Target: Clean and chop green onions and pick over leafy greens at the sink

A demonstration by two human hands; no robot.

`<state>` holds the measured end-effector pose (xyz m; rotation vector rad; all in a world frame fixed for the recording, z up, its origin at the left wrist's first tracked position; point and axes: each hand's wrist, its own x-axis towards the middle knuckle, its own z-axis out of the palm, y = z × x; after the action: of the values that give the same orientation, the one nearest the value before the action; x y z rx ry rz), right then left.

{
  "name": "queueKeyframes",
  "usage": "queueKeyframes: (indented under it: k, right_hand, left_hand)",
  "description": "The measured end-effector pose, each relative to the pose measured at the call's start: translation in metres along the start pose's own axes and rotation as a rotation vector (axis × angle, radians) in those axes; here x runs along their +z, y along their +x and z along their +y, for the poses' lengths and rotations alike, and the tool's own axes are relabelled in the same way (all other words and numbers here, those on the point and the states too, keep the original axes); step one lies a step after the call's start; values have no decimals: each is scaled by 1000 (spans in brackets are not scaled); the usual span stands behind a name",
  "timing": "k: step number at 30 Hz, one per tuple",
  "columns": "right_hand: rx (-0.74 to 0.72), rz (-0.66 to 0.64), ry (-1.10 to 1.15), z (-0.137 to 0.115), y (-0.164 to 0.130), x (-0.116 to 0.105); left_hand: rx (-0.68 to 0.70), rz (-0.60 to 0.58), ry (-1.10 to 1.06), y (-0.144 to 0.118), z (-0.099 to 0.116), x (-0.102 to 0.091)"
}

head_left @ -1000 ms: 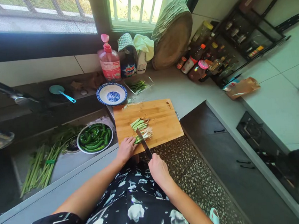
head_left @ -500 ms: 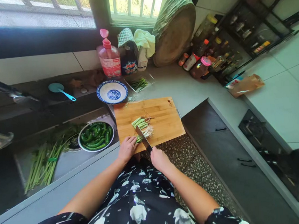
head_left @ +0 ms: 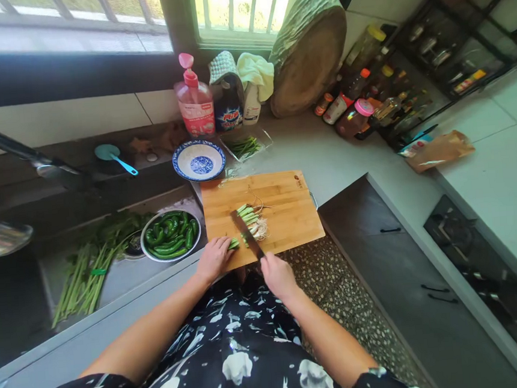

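My right hand (head_left: pixel 278 275) is closed round the handle of a kitchen knife (head_left: pixel 247 232). Its blade lies slantwise over the wooden cutting board (head_left: pixel 293 200), against a small bunch of spring onion root ends (head_left: pixel 256 227) with stringy white roots. More pale green stalk ends (head_left: pixel 246 212) with thin brownish roots lie just behind. On the blade's left side, my left hand (head_left: pixel 215 259) is closed on short green stalks (head_left: pixel 233 244) at the board's left edge. A narrow gap separates these stalks from the blade. My left fingertips are partly hidden.
A bowl of green peppers (head_left: pixel 173 254) and bundled leafy stalks (head_left: pixel 85 281) stand left, by the sink. Behind the board are a blue-and-white plate (head_left: pixel 199 160), a clear tray of greens (head_left: pixel 245 148) and a pink pump bottle (head_left: pixel 195 106). Bottles and a jar (head_left: pixel 355 119) crowd the back right.
My left hand has drawn left, away from the blade, with the green stalks. A gap now shows between them and the root ends. The whole view has shifted slightly.
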<state>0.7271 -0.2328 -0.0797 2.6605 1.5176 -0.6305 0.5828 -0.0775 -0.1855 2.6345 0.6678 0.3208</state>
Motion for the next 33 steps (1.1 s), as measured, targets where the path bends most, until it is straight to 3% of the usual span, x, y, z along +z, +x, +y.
queueKeyframes:
  k: [5,9,13,15,17,21,23,26,30,33]
  right_hand:
    - [306,298,-180,72,43,-35]
    - [356,318,-313,133,90,-22]
    - [323,279,-331,152,106,-4]
    - [334,289,-312,142,105,-3]
    - [193,296,-288,119,104,-5]
    - [-586,90,-300,54,119,-8]
    - [-791,-29,-364,26,137,-6]
    - [-875,-163,-456,2,166,-5]
    - [-934,-222,-457,-3,188,-12]
    - [-959,-227,-417,-2,189,-20]
  left_hand:
    - [-24,-52,38,5,-1,-11]
    - [-59,-123,97,9,6,-16]
    - [-114,-183,134,17,5,-14]
    - [-141,-197,130,22,4,-13]
    - [-169,-208,117,26,2,-13]
    - [-277,-215,19,35,-4,-21]
    - [-419,-171,-83,44,-11,-30]
    - [-565,-81,-196,71,-27,-45]
    - [-401,-58,-198,126,-51,-51]
    - [-330,-66,-199,158,-55,-48]
